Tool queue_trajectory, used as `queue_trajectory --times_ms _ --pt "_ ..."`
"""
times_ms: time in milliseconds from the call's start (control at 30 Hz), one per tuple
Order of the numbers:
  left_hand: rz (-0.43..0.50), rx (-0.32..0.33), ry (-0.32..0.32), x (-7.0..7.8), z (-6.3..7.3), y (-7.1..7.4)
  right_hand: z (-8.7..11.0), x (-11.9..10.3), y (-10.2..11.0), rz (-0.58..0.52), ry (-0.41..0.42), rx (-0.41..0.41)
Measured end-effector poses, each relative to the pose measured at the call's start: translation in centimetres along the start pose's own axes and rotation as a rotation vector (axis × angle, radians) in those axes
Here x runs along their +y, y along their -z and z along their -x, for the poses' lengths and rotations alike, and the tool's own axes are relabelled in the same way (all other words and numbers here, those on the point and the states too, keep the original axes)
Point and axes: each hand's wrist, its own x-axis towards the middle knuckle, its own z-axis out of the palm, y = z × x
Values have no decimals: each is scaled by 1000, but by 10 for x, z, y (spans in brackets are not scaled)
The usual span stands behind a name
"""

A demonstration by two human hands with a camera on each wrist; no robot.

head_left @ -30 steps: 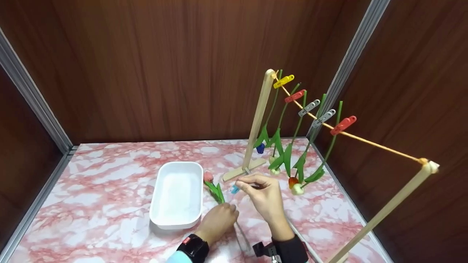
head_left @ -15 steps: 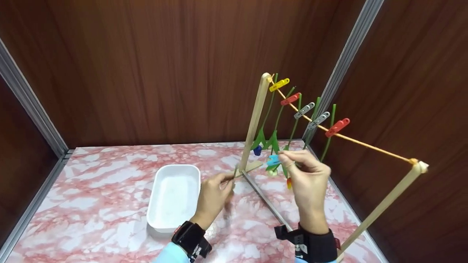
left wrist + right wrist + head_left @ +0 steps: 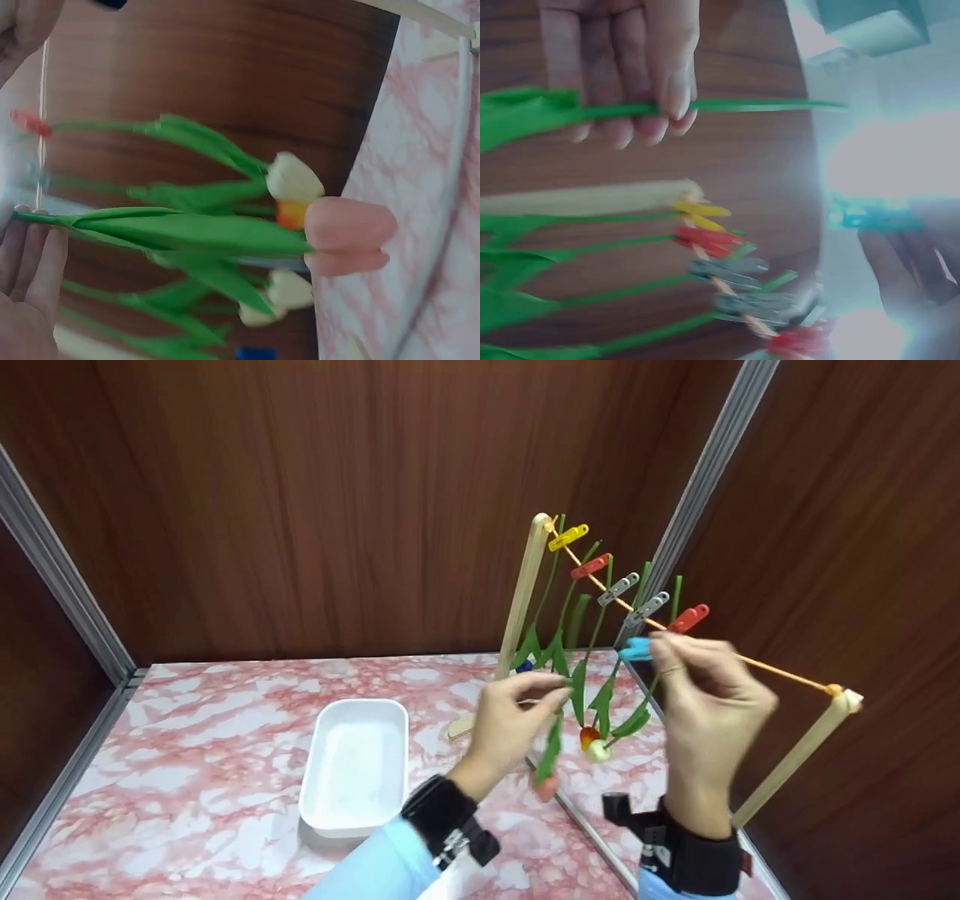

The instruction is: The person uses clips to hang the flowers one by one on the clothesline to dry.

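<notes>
My left hand (image 3: 508,727) pinches an artificial pink tulip (image 3: 349,234) by its green stem, the bloom hanging downward. In the right wrist view, thumb and fingers close on the stem (image 3: 750,105), its cut end sticking out past them. My right hand (image 3: 712,712) pinches a light blue clothespin (image 3: 636,649), close to the cord (image 3: 787,672) and just below the nearest red clothespin (image 3: 688,619). Several other tulips hang upside down from the cord, held by a yellow clothespin (image 3: 568,538), another red clothespin (image 3: 591,566) and two grey ones. White tulip (image 3: 292,176) and orange blooms show among them.
The cord runs between a far wooden post (image 3: 523,585) and a near wooden post (image 3: 799,757), joined low down by a grey bar (image 3: 592,829). A white plastic basin (image 3: 306,787) stands on the pink marbled table (image 3: 187,765), left of my hands. Brown panels enclose the back and right.
My left hand has lifted the pink tulip off the table and carried it up and right, turning its bloom downward. My right hand has risen rightward to the cord with the blue clothespin.
</notes>
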Motion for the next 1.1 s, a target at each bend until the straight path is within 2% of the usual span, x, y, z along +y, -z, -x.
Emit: queue_trajectory --times_ms 100,200,333,467,567,633,767,1000,1100 --pt "-49 -58 -15 9 -8 -20 -14 -10 3 144 74 89" --pt "-83 -125 -15 13 -14 -41 -26 -17 8 281 84 184" --pt "-99 -176 11 14 -22 -66 -37 -22 12 333 50 280" --pt "-103 -206 46 15 -27 -85 -43 -24 15 362 50 304" --pt "-126 -232 50 17 -30 -97 -49 -27 17 428 16 298" --pt "-133 -246 58 18 -32 -104 -54 -29 18 476 -44 296" --pt "-137 -281 95 18 -33 -114 -64 -28 26 617 -128 234" --pt "-102 -311 133 12 -35 -117 -74 -19 34 820 -252 116" --pt "-84 -314 138 9 -35 -117 -76 -19 35 896 -357 70"
